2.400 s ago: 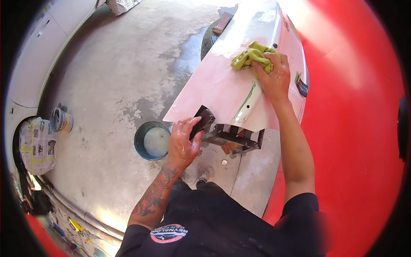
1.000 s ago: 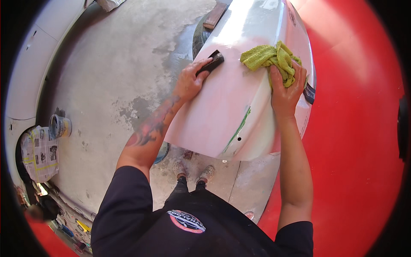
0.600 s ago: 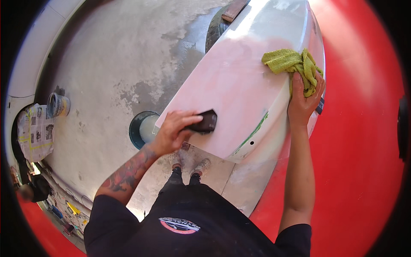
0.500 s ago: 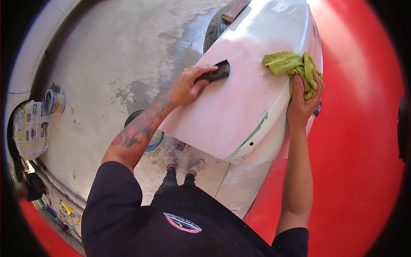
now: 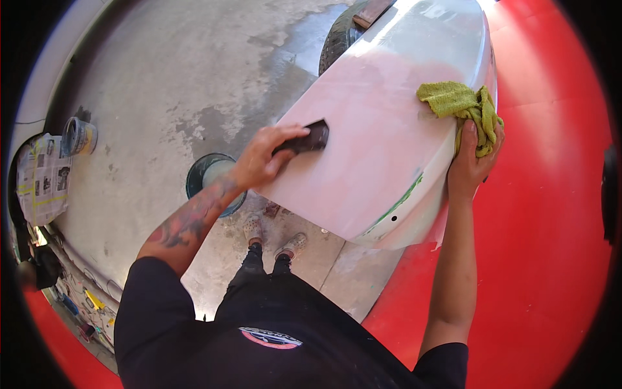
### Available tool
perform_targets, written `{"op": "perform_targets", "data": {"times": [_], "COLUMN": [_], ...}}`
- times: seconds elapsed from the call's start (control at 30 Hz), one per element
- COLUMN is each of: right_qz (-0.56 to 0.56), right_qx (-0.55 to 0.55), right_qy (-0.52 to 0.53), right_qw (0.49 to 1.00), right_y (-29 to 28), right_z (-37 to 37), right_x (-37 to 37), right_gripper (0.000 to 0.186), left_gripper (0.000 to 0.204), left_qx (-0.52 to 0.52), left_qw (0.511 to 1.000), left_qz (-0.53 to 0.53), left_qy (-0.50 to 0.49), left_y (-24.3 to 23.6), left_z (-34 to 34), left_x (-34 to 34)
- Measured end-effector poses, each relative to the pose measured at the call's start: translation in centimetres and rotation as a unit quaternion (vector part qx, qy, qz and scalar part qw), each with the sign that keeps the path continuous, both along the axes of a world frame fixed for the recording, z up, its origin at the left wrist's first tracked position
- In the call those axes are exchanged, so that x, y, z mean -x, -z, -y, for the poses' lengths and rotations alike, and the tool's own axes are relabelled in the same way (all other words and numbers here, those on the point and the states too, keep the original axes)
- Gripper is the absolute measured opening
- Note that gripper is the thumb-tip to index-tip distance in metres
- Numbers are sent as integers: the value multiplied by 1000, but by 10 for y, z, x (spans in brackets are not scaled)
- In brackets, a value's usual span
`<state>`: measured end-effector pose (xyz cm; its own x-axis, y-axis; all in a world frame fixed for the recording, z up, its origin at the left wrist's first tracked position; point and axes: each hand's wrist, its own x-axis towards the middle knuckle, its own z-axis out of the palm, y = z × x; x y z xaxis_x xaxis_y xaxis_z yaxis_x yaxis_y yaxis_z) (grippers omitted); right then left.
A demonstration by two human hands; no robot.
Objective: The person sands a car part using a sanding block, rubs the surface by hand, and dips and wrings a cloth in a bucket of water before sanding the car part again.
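Note:
My left hand [image 5: 264, 155] is closed round a dark block [image 5: 312, 138], likely wrapped in sandpaper, and presses it flat against the left part of a large panel [image 5: 369, 149]. That panel looks like a car body part, pale pink and white, with a green streak and a small dark hole along its near right edge. At the panel's right edge, my right hand [image 5: 472, 159] grips a crumpled olive-green cloth [image 5: 463, 107]. Part of the cloth spreads over the panel's surface. The fingertips of the right hand are partly hidden by the folds.
Beneath the panel's far end is a tyre [image 5: 338, 42], with a wooden piece [image 5: 372, 11] on it. A dark bucket [image 5: 201, 170] stands on the concrete floor by my left forearm. Farther left are another bucket [image 5: 80, 137] and a newspaper-covered item [image 5: 44, 178]. A red surface [image 5: 538, 227] fills the right side.
The block in my left hand has slid toward me and left across the panel. My right hand stays on the cloth. The view has shifted slightly, uncovering more of the bucket.

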<state>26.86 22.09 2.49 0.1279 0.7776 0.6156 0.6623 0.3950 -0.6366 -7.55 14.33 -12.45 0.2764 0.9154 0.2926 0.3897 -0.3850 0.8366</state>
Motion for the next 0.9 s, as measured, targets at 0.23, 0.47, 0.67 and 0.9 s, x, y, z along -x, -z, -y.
{"op": "perform_targets", "data": {"times": [0.23, 0.47, 0.67, 0.9], "right_qz": [-17, -23, -26, -41], "right_qx": [11, 22, 10, 27], "right_qy": [-15, 0, -21, -12], "right_qw": [1000, 999, 999, 999], "right_y": [3, -2, 9, 5], "right_z": [-2, 1, -6, -3], "right_x": [-8, -6, -8, -20], "right_gripper": [43, 43, 47, 49], "left_gripper": [46, 57, 50, 57], "left_qx": [37, 27, 84, 55], "left_qw": [997, 999, 994, 998], "left_qz": [24, -9, 8, 16], "left_qy": [-57, 31, -70, -34], "left_y": [-3, -9, 20, 16], "left_z": [-74, 65, -103, 65], "left_x": [-33, 10, -19, 12]}}
